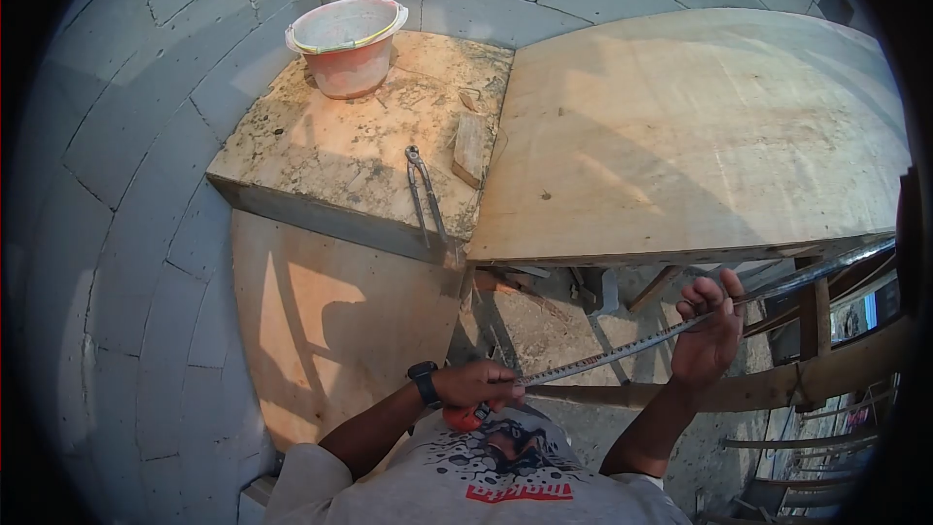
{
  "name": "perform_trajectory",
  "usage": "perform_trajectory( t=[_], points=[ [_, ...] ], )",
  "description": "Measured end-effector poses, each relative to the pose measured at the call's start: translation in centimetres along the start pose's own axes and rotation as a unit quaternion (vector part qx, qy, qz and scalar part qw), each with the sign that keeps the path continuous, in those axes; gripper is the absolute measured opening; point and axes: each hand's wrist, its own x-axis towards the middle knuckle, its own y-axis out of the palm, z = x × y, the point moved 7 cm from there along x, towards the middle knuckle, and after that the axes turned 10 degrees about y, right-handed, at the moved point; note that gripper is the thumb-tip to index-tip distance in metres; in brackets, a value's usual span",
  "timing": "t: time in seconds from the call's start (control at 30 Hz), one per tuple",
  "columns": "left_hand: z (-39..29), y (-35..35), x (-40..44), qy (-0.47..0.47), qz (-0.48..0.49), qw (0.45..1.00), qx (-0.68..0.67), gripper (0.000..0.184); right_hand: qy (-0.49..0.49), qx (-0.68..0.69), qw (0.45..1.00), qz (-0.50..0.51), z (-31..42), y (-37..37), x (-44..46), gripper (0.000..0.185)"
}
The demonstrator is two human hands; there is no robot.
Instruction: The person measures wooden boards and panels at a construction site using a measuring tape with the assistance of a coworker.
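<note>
In front of my shirt, my left hand (476, 384), with a dark watch at the wrist, is closed around a tape measure (468, 417) with a red and black case. Its marked blade (612, 354) is pulled out and slopes up to the right. My right hand (707, 335) has its fingers curled at the blade, which passes between thumb and fingers. Past this hand a grey strip continues right; I cannot tell if it is all blade. Pincers (425, 192) lie with handles toward me on the stained plywood platform (330, 151), beside a small wood block (470, 148).
A whitish-red bucket (352, 58) stands at the platform's back. A large plywood sheet (700, 126) adjoins it on the right. Grey block walls (146, 185) rise left and behind. Timber framing (816, 321) and a drop lie at right. A lower plywood panel (330, 321) is at left.
</note>
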Motion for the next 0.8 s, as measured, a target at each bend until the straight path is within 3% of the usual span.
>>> perform_trajectory(
  t=[0.13, 0.23, 0.27, 0.33, 0.37, 0.4, 0.47, 0.57, 0.7, 0.8],
  points=[
    [-0.3, 0.1, -0.6, -0.025, 0.002, 0.998, 0.059, 0.040, -0.078, 0.155, 0.982, -0.072, 3.0, -4.7, 2.1, 0.055],
    [-0.5, 0.1, -0.9, -0.051, 0.010, 0.993, 0.109, 0.039, -0.162, 0.147, 0.973, -0.077, 6.2, -5.9, 2.2, 0.071],
    [-0.8, -0.1, -0.8, -0.062, -0.004, 0.992, 0.110, 0.038, -0.167, 0.163, 0.961, -0.148, 7.4, -5.6, 2.2, 0.072],
    [-2.5, -0.1, -0.2, -0.044, -0.011, 0.990, 0.131, 0.039, -0.158, 0.182, 0.961, -0.139, 9.3, -5.7, 3.6, 0.058],
    [-3.4, 0.1, 0.5, -0.037, -0.007, 0.991, 0.130, 0.038, -0.170, 0.168, 0.963, -0.128, 10.4, -4.5, 4.4, 0.039],
    [-4.0, 0.0, 0.8, -0.034, -0.014, 0.991, 0.126, 0.036, -0.199, 0.112, 0.958, -0.174, 12.1, -3.4, 4.9, 0.032],
    [-5.5, 0.2, 1.9, -0.008, -0.011, 0.991, 0.137, 0.036, -0.277, -0.009, 0.948, -0.158, 15.3, 0.3, 5.0, 0.034],
    [-5.6, -0.3, 2.8, -0.011, -0.010, 0.991, 0.132, 0.035, -0.228, -0.106, 0.959, -0.134, 15.0, 3.5, 6.4, 0.038],
    [-3.2, -2.1, 1.9, -0.048, -0.043, 0.989, 0.131, 0.035, 0.036, -0.177, 0.983, -0.032, 3.7, 3.2, 7.0, 0.023],
    [-3.3, -1.9, 1.0, -0.075, -0.040, 0.985, 0.148, 0.036, 0.014, -0.151, 0.985, -0.086, 1.7, 3.4, 5.3, 0.025]
  ],
)
